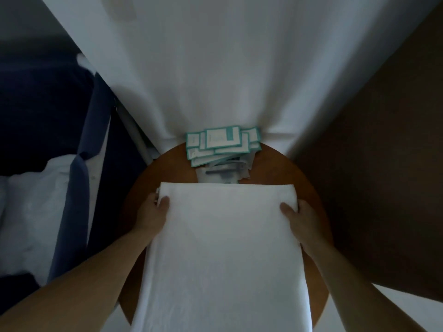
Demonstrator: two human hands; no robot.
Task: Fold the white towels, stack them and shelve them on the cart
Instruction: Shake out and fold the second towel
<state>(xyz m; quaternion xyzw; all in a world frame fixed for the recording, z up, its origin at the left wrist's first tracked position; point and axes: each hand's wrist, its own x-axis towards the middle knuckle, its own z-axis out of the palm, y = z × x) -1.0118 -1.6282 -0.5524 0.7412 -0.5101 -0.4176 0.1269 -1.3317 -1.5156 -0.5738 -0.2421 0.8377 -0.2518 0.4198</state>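
A white towel lies lengthwise on a round brown wooden table, folded into a long band that hangs over the near edge. My left hand grips its far left edge, thumb on top and fingers underneath. My right hand grips the far right edge the same way. More layers of white cloth show under the left corner.
A pile of teal-bordered white packets and clear sachets sits at the table's far side. A white curtain hangs behind it. To the left is a dark blue cart bag with white linen inside. Brown wall stands right.
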